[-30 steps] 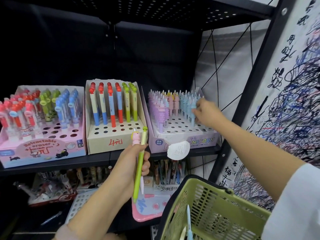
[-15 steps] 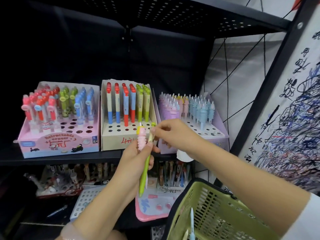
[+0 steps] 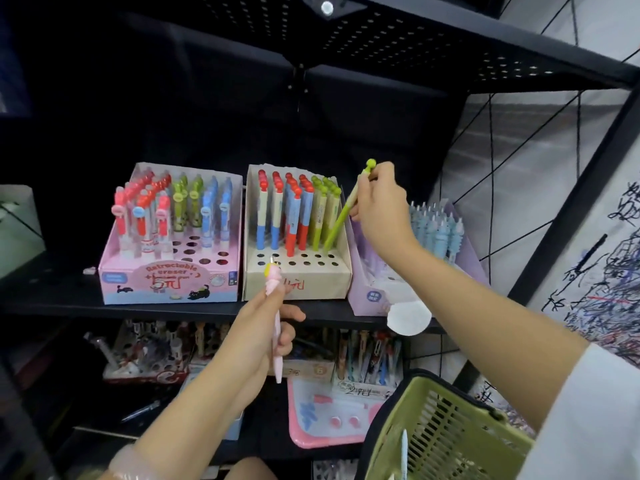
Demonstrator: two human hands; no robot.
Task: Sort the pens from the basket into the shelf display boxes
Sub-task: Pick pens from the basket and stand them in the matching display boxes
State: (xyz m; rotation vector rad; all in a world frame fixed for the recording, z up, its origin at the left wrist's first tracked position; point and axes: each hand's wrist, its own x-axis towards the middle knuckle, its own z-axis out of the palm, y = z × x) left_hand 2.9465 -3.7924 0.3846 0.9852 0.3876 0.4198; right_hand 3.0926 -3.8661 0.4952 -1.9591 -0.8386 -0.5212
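So right hand (image 3: 379,206) is pinching the slim green pen with the bobble top (image 3: 341,220), tilted, tip down at the back right of the beige cardboard display box (image 3: 298,284), next to the other green ones. Looks like the slotting step; next it needs lining up over a free hole. Tight there, lilac box wall (image 3: 356,268) just beside. Left hand (image 3: 263,327) grips a pink pen (image 3: 275,306) below. Green plastic basket (image 3: 446,434) sits bottom right.

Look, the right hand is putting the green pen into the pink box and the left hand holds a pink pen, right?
Not quite. In the head view the right hand lowers the green pen into the beige box, beside the other green pens, not the pink box. The left hand does hold a pink pen.
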